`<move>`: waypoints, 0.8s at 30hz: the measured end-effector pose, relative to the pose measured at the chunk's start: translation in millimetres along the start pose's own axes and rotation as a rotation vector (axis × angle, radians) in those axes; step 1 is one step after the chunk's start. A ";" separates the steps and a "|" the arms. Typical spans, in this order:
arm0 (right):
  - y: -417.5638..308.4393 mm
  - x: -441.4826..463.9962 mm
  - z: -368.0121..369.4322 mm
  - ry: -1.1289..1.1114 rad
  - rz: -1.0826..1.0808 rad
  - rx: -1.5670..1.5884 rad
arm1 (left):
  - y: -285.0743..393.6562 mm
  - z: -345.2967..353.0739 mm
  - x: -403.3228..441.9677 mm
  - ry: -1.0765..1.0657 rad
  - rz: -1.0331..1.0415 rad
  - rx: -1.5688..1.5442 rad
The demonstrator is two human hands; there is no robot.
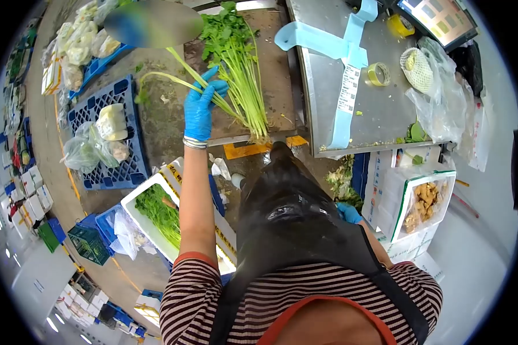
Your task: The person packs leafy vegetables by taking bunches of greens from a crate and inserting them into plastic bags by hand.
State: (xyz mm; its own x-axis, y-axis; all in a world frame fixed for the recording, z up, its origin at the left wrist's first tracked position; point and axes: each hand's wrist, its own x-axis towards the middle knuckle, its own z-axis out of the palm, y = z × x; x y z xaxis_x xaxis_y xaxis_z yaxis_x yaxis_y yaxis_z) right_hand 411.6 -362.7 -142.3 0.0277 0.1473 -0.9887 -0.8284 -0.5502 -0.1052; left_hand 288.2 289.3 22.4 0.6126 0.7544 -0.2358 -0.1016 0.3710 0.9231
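My left hand (199, 114), in a blue glove, is closed round a few pale green celery stalks (184, 66) whose upper ends stick out to the left. Right beside it, a leafy bunch of celery (239, 75) lies on the brown work surface (279, 63), its root ends pointing toward me. My right hand (347, 213), also blue-gloved, hangs low at my side by a heap of leafy scraps (344, 184). Its fingers are too small and partly hidden to read.
A metal table (380, 109) at right bears light-blue label strips (319, 39), tape rolls (379, 74) and plastic bags (440, 103). Below it stands a box with bagged ginger (426, 204). At left are a foam box of greens (155, 210) and a blue pallet (133, 135) with bagged vegetables.
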 end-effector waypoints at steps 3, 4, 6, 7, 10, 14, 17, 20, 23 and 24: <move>-53.0 -10.0 23.2 0.045 -0.039 -0.052 | -77.7 -10.7 35.2 -0.139 -0.221 -0.317; -57.4 -3.7 24.1 0.093 -0.030 -0.031 | -114.5 -19.5 46.3 -0.171 -0.324 -0.473; -68.1 3.4 32.4 0.126 -0.027 -0.012 | -192.4 -41.6 60.6 -0.048 -0.510 -0.612; -69.1 8.6 33.8 0.119 -0.035 -0.013 | -216.5 -41.7 61.8 0.122 -0.567 -0.543; -71.4 12.6 51.5 0.176 -0.072 0.019 | -293.5 -72.7 76.6 0.331 -0.613 -0.294; -42.4 21.9 66.8 0.159 -0.125 0.046 | -269.5 -68.3 70.6 0.275 -0.504 -0.129; 0.5 31.8 77.0 0.188 -0.231 -0.075 | -246.4 -75.7 54.5 0.246 -0.578 -0.032; 51.8 50.1 90.2 0.444 -0.329 -0.433 | -224.4 -85.8 29.6 0.140 -0.599 -0.056; 107.0 71.8 99.2 0.657 -0.397 -0.820 | -215.3 -102.9 2.6 -0.029 -0.636 -0.090; 117.4 65.6 112.8 0.688 -0.377 -0.751 | -228.0 -121.3 0.1 -0.140 -0.644 -0.173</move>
State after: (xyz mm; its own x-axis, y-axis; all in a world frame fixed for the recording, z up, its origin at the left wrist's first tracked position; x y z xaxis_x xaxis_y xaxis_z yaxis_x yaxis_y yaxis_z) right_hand 253.1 -324.9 -207.5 0.7100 0.0488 -0.7025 -0.1533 -0.9630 -0.2218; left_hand 216.4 270.5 -224.9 0.6870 0.2811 -0.6701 0.2011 0.8126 0.5470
